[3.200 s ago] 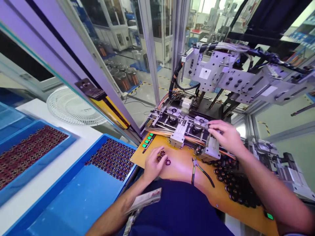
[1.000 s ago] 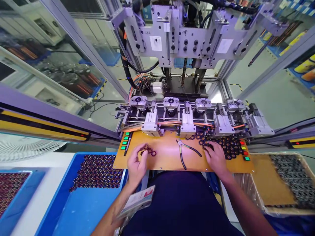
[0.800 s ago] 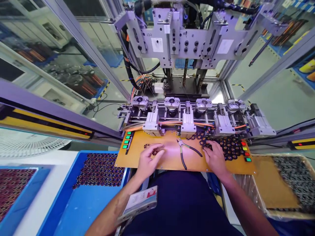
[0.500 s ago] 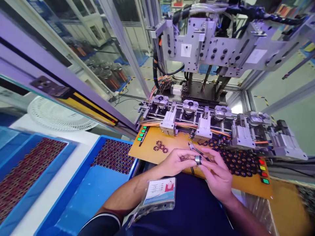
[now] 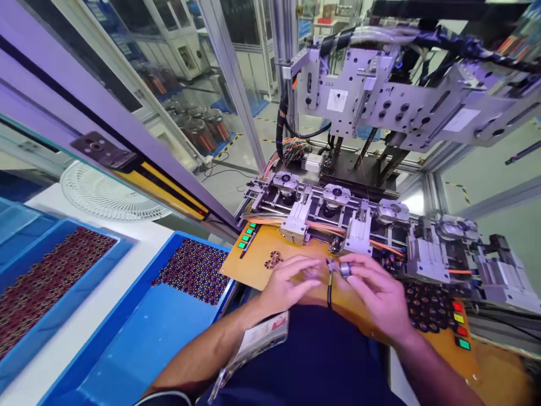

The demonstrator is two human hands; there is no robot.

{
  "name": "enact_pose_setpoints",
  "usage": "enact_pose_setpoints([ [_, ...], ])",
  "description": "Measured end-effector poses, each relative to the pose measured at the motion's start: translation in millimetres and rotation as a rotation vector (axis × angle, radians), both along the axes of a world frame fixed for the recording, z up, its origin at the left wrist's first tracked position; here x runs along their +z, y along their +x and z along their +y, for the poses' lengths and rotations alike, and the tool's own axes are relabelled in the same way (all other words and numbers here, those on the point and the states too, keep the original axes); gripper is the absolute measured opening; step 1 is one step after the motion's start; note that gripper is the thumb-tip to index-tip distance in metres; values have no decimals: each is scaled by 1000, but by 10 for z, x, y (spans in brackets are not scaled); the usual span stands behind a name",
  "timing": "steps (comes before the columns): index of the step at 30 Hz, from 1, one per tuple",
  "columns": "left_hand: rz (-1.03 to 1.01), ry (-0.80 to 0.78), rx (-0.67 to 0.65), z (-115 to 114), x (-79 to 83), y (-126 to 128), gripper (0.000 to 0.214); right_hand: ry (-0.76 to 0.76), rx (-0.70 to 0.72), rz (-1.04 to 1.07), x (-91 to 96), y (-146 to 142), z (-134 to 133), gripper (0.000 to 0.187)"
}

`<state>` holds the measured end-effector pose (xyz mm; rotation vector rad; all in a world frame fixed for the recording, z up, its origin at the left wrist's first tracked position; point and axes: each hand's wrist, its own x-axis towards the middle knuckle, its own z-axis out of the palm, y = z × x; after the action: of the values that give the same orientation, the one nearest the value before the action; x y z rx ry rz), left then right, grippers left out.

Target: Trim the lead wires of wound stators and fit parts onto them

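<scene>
right hand (image 5: 382,296) gripping a metal ring (image 5: 345,269) | left hand (image 5: 282,287) spread, looks free | red rings (image 5: 273,260), dark pile (image 5: 426,307) loose on surface (image 5: 249,266), prob midway imo

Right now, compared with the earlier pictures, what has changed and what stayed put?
The bare left hand has let go of the small silver cylindrical ring and drawn away leftward. The bare right hand, earlier at the pile of black rings, now holds it alone. The black-handled metal pliers stayed on the orange-yellow board; the blue plastic tray stayed at the left.
</scene>
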<state>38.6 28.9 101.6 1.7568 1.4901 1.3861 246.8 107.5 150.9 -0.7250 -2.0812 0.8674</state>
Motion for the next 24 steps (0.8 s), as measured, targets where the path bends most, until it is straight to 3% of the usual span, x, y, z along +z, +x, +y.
enact_pose_setpoints([
  [4, 111, 23, 308, -75, -393, -319, 25, 230, -144, -121, 223, 358, 855, 10],
  [7, 140, -3, 505, -122, -712, -533, 30, 318, -224, -239, 236, 600, 1456, 16],
  [9, 145, -55, 580, -154, -876, -610, 33, 329, -206, -319, 196, 690, 1709, 19],
  [14, 128, -180, 639, -204, -1049, -622, 36, 339, -112, -482, 123, 741, 1915, 22],
  [24, 141, -237, 631, -185, -1073, -621, 39, 412, -51, -676, 151, 692, 2004, 21],
])
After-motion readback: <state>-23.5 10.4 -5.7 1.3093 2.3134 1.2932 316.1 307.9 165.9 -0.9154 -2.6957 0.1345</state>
